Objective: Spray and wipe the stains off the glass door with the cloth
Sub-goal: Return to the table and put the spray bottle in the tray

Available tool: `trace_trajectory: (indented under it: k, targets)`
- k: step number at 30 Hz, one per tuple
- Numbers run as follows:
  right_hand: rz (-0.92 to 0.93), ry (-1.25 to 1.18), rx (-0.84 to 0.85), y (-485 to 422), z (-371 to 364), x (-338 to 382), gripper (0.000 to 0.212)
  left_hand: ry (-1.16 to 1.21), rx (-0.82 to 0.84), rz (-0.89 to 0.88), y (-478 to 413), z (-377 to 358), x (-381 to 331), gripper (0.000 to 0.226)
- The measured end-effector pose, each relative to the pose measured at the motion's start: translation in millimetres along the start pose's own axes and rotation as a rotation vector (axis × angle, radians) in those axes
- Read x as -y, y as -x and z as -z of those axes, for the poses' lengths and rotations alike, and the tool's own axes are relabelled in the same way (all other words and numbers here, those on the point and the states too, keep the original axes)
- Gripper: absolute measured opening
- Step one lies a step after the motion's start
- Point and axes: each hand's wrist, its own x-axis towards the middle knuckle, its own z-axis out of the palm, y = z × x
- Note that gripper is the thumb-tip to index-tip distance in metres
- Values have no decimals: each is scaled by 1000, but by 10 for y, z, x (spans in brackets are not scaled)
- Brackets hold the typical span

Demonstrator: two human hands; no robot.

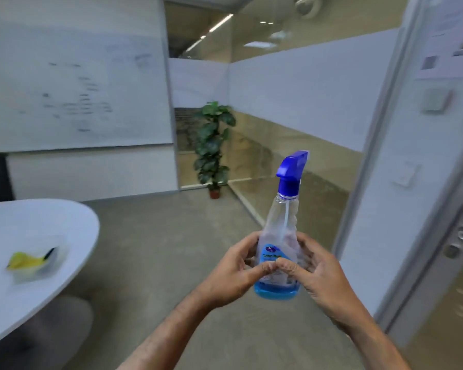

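Note:
A clear spray bottle point(282, 222) with a blue trigger head and a little blue liquid at the bottom stands upright in mid-air in front of me. My left hand point(230, 271) grips its lower body from the left, and my right hand point(324, 273) holds it from the right, the two thumbs meeting over the label. A yellow cloth point(28, 260) lies blurred on the white table point(72, 231) at the left. The glass door point(449, 263), with a metal handle and a lock, is at the right edge.
A grey chair point(38, 332) sits under the table's near edge. A potted plant point(213, 148) stands in the far corner. Frosted glass partitions point(305, 89) run along the right, and a whiteboard point(72, 84) covers the left wall. Bare concrete floor point(166, 236) lies ahead.

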Motion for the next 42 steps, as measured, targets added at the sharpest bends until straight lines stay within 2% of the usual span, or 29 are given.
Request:
trace_trajectory:
  k: [9,18,26,32,37,42]
  targets:
    - [8,-112,203,-748,-1995,-85,55,-88,-220,41,799,1837,247,41]
    - [12,-155,313,-1686,-3864,-146,54,-289,-424,94,1153,3648,592,45]
    - [9,-125,412,-2866,-5243,-599,67,-389,-672,188,1049,4996,1176,56]
    - [-16,-117,519,-3773,-6185,-1022,66,-334,-853,298,783,5952,1822,50]
    - [-52,-85,603,-4531,-6919,-1397,67,-328,-909,361,595,6750,2299,50]
    - [-61,-42,609,-5137,-7664,-1706,67,-236,-930,367,475,7569,2764,52]
